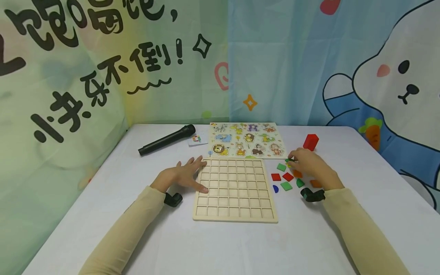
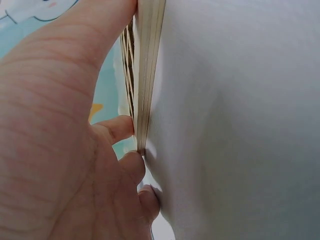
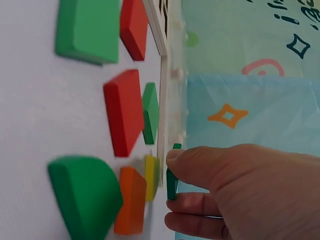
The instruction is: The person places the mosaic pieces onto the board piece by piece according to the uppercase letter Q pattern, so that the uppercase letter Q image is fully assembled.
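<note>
My left hand (image 1: pixel 182 175) rests on the left edge of a wooden grid board (image 1: pixel 236 201), its fingers spread and the thumb over the grid. The left wrist view shows that hand (image 2: pixel 65 130) along the board's layered side edge (image 2: pixel 146 75). My right hand (image 1: pixel 312 165) is beyond the board's right side, over a scatter of coloured pieces. Between thumb and fingers it pinches a thin dark green piece (image 3: pixel 172 181), whose full outline is hidden. Near it lie an orange piece (image 3: pixel 131 200), a yellow piece (image 3: pixel 150 177), red tiles (image 3: pixel 122 112) and a green rounded piece (image 3: pixel 85 195).
Behind the grid board lies an animal picture board (image 1: pixel 245 139). A black microphone (image 1: pixel 166 140) and a small card (image 1: pixel 198 139) are at the back left. A red block (image 1: pixel 311 141) stands past my right hand. A blue piece (image 1: pixel 275 188) lies by the board's right edge.
</note>
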Motion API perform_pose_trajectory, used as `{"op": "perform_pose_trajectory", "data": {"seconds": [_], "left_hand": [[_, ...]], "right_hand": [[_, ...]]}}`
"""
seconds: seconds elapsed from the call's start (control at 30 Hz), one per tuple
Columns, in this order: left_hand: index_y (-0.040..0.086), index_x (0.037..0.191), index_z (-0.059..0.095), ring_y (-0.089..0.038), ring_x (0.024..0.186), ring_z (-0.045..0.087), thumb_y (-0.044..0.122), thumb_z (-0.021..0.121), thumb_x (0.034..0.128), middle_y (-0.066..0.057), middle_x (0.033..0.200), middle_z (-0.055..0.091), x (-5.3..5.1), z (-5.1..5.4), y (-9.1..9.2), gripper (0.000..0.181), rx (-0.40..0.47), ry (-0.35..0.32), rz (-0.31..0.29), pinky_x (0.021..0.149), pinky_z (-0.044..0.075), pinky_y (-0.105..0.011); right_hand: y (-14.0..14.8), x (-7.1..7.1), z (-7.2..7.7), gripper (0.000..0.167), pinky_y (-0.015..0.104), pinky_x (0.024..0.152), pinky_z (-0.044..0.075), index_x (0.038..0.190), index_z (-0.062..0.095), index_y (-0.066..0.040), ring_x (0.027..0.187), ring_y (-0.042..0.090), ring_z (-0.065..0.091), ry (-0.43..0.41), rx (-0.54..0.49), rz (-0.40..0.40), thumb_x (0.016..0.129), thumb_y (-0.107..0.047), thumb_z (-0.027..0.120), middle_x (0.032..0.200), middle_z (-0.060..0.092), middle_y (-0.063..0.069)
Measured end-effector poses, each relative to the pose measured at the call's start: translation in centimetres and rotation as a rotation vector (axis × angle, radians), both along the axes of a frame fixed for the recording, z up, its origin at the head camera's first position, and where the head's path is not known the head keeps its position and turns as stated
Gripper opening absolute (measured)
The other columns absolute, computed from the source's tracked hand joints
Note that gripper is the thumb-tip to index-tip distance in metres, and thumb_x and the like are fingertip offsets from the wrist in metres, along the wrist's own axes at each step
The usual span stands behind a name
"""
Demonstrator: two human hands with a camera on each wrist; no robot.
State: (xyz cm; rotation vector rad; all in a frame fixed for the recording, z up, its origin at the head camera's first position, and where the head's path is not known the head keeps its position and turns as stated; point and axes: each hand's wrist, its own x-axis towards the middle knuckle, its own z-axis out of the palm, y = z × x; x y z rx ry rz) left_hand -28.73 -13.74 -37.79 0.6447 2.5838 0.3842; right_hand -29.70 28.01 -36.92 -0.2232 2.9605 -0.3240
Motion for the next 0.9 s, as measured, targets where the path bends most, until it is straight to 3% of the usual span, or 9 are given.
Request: {"op": "perform_pose_trajectory", "data": {"seconds": [0.4, 0.7, 0.9], "left_hand": [[0.019, 0.158, 0.012, -0.032, 0.151, -0.007, 0.065, 0.073, 0.0742, -0.007, 0.165, -0.008, -0.2, -0.2, -0.1, 0.114, 0.001, -0.003, 0.007, 0.116, -0.004, -0.064], [0.020, 0.159, 0.012, -0.031, 0.151, -0.008, 0.066, 0.073, 0.0739, -0.006, 0.165, -0.008, -0.3, -0.3, -0.1, 0.114, -0.001, -0.003, 0.010, 0.116, -0.005, -0.064], [0.020, 0.159, 0.011, -0.030, 0.151, -0.008, 0.066, 0.073, 0.0741, -0.005, 0.165, -0.009, -0.3, -0.5, -0.2, 0.114, -0.003, -0.005, 0.006, 0.116, -0.005, -0.063]], "right_hand": [[-2.3, 0.3, -0.1, 0.035, 0.048, 0.087, 0.052, 0.119, 0.067, -0.003, 0.092, 0.026, 0.056, 0.082, 0.052, 0.105, 0.093, -0.026, 0.066, 0.112, 0.063, 0.017], [-4.4, 0.9, 0.3, 0.035, 0.053, 0.096, 0.049, 0.121, 0.066, -0.004, 0.107, 0.033, 0.057, 0.135, 0.071, 0.179, 0.093, -0.026, 0.067, 0.121, 0.063, 0.019], [-5.5, 1.4, 0.5, 0.032, 0.053, 0.097, 0.049, 0.117, 0.068, -0.004, 0.110, 0.034, 0.059, 0.194, 0.057, 0.251, 0.092, -0.023, 0.068, 0.118, 0.063, 0.018]]}}
